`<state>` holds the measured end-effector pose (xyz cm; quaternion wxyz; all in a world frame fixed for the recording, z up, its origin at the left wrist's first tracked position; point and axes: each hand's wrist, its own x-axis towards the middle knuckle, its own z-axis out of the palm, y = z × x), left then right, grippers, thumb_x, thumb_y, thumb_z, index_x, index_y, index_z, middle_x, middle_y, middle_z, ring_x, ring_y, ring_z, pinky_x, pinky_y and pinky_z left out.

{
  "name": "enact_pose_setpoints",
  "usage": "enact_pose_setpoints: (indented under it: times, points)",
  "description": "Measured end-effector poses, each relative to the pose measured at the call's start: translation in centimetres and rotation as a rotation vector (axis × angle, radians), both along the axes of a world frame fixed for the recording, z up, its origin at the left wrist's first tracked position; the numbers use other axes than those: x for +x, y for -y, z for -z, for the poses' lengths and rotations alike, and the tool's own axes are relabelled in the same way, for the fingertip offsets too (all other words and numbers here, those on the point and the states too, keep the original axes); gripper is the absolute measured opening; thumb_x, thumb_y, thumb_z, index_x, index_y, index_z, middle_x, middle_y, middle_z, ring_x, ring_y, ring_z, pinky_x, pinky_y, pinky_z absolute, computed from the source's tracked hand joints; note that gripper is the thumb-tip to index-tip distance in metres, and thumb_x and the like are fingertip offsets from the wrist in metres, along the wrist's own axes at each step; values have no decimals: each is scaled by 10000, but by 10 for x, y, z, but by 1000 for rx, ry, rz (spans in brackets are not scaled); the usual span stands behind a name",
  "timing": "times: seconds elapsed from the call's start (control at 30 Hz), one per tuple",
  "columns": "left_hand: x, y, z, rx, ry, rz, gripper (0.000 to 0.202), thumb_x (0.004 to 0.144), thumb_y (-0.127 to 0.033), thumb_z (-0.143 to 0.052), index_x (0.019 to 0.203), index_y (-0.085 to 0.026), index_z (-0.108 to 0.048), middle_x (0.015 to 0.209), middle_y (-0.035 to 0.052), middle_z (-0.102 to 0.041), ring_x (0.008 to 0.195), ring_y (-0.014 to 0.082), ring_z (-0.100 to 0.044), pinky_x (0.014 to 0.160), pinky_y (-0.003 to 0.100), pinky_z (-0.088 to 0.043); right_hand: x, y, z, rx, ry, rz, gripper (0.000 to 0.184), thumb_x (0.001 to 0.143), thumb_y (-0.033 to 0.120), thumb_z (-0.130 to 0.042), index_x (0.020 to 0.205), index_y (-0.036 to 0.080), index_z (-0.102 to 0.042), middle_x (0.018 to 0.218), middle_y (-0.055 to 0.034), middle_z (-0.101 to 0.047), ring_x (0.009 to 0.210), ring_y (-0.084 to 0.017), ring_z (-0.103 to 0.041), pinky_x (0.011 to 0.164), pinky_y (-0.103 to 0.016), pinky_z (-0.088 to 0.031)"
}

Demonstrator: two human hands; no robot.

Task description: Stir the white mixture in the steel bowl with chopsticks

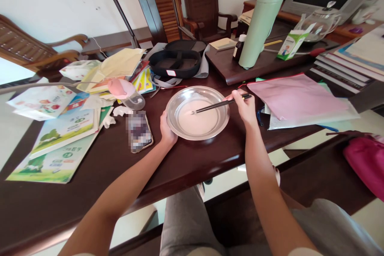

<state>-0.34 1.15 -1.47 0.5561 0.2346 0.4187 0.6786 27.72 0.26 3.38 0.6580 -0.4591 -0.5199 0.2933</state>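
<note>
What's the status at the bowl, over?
Left hand holding metal bowl. Right hand gripping chopsticks, tips at pale mixture. Phone left of bowl, apart from both hands.

Passage around metal bowl [222, 118]
Free: near strip of tabletop [207, 160]. Obstructions: phone [139, 132], left; black case [175, 64], behind; pink pouch [300, 98], right.

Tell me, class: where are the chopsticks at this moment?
In the head view, just right of centre, the chopsticks slant from the right hand across the metal bowl's rim, tips at the pale liquid.
</note>
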Motion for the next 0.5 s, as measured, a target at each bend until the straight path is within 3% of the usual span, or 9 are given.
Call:
enact_pose_setpoints:
  times: [0.1,0.3,0.5]
  points:
    - [0,0,0,-19,-7,-8,411,902,-668,-850,912,-262,-788,963,25,-877,1137,305,-841,1056,398,-644,3,-1,1,34,-69,92,783,863,1015,-749,588,309,-550,551,9,-668,715,-279,-844,837,-455,-723]
    - [0,-1,1,-1,18,-4,401,891,-649,-862,899,-254,-795,968,36,-886,1115,312,-843,1053,406,-651,-1,1,2,-14,30,-105,719,844,970,-826,658,292,-675,636,-5,-760,706,-272,-836,796,-446,-714]
    - [-1,-1,2,-8,0,-12,392,893,-646,-863,915,-259,-805,956,27,-884,1098,303,-850,1039,399,-651,6,-3,5,29,-56,81,753,875,991,-761,607,311,-581,566,-3,-697,742,-295,-854,839,-467,-730]
